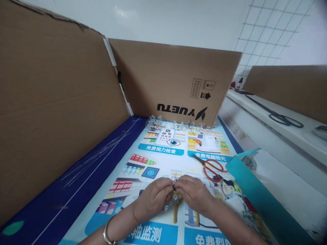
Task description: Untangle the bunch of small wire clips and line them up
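My left hand [155, 194] and my right hand [194, 192] meet low in the middle of the head view. Each is closed in a pinch on a small ornament of clear beads and wire [174, 199]. Some beads dangle below the fingertips, and a thin wire end sticks up between them. The fingers hide the exact grip points. Just under the ornament, a pair of yellow-handled pliers [176, 213] lies on the printed sheet. Red-handled scissors [212, 168] rest beyond my right hand, with a ring-shaped coil of wire [240, 190] beside them.
A printed sheet [176, 163] covers the table. Several clear beaded pieces [178, 126] lie along the cardboard wall [163, 78]. Loose wire strands [99, 153] lie at left. On the right stand a teal-edged box [263, 194] and a white ledge [265, 105] with black scissors [283, 119].
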### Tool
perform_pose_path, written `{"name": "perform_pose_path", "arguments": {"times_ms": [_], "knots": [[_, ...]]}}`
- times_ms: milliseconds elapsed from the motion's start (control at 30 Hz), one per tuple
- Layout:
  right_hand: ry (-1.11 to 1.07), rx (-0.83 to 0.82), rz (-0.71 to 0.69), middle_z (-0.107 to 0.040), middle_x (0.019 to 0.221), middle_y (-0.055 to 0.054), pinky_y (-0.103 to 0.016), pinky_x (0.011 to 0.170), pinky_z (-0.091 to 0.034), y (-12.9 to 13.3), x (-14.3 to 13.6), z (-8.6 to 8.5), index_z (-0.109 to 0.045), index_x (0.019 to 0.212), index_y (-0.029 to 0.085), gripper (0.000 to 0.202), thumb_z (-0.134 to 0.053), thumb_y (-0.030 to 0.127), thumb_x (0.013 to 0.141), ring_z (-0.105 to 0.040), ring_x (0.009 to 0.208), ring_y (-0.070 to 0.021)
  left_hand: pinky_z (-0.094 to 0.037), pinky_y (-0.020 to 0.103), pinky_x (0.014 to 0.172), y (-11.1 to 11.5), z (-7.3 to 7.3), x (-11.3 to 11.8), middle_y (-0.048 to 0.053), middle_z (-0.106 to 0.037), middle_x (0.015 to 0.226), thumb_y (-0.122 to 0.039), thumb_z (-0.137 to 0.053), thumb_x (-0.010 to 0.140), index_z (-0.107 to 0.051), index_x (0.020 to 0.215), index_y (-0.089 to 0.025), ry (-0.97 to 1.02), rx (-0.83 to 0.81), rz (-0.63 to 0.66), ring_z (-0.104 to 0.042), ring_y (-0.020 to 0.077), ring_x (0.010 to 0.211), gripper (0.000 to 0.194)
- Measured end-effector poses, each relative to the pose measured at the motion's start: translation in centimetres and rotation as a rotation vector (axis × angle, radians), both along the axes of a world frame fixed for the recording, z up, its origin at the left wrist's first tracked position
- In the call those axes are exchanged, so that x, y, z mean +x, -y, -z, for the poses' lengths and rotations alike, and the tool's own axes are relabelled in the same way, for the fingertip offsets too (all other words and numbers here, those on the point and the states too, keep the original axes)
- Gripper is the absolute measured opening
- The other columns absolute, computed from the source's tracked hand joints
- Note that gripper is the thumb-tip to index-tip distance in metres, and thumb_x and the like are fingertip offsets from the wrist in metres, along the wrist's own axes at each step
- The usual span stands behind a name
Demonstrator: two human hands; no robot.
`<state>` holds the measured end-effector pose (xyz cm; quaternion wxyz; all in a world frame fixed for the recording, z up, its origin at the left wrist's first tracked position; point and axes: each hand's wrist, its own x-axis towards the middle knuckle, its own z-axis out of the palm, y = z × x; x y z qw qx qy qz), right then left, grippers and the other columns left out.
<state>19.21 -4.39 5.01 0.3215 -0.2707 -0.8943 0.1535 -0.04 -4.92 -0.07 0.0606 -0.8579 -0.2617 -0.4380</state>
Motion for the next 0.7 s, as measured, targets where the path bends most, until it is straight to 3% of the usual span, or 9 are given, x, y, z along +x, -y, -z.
{"name": "perform_pose_path", "arguments": {"times_ms": [167,333,700], "knots": [[0.025,0.058,0.016,-0.062,0.082,-0.006,-0.027,0.069,-0.050,0.3,0.2,0.2,-0.056,0.092,0.019,0.017,-0.039,0.018,0.088,-0.057,0.078,-0.0150,-0.051,0.026,0.069,0.0,-1.4,0.2,0.008,-0.057,0.087,-0.009,-0.046,0.081,-0.050,0.096,-0.014,-0.022,-0.066,0.062,-0.057,0.0147,0.078,0.016],[0.037,0.103,0.004,-0.062,0.081,-0.006,-0.028,0.070,-0.049,0.4,0.1,0.2,-0.055,0.090,0.019,0.016,-0.040,0.014,0.086,-0.057,0.079,-0.0154,-0.051,0.028,0.070,0.0,-2.2,0.2,0.008,-0.057,0.087,-0.003,-0.046,0.078,-0.050,0.094,-0.014,-0.037,-0.085,0.117,-0.056,0.0159,0.081,0.020],[-0.064,0.046,0.124,-0.061,0.076,-0.004,-0.024,0.065,-0.047,0.7,-0.5,1.0,-0.055,0.080,0.020,0.014,-0.045,0.010,0.078,-0.057,0.073,-0.0137,-0.050,0.028,0.079,0.4,-1.9,0.4,0.008,-0.057,0.095,-0.003,-0.050,0.077,-0.051,0.093,-0.016,0.057,-0.235,0.118,-0.054,0.0158,0.091,0.020]]}}
